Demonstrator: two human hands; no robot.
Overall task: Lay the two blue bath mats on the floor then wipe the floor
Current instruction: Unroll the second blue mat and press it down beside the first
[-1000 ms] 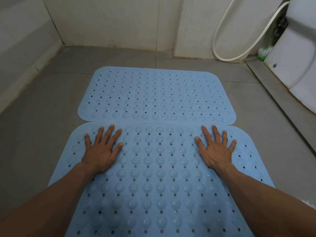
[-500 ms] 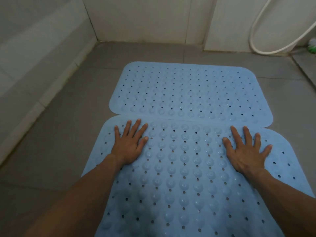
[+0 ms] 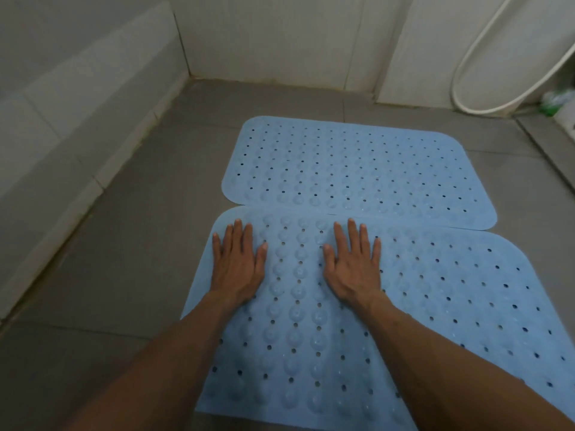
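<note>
Two blue bath mats lay flat on the grey tiled floor [image 3: 102, 275], one beyond the other. The far mat [image 3: 357, 172] sat closer to the back wall [image 3: 280, 35], and the near mat [image 3: 435, 306] lay in front of it, its far edge meeting the far mat's near edge along a long seam; whether it overlapped that edge slightly could not be told. Both mats were covered in rows of round bumps and small holes.

The person's left hand [image 3: 238, 269] rested palm down near the near mat's far left corner, fingers stretched out and held close together, gripping nothing. The right hand [image 3: 353, 269] lay flat in the same way just beside it, toward the middle of the mat, also spread open with nothing in its grip. Both forearms reached in from the bottom of the view across the near mat.

A white hose [image 3: 473, 66] looped against the wall at the upper right, with something green [image 3: 553, 101] near it at the right edge, too blurred to identify. Pale wall tiles [image 3: 62, 104] ran along the left side.
</note>
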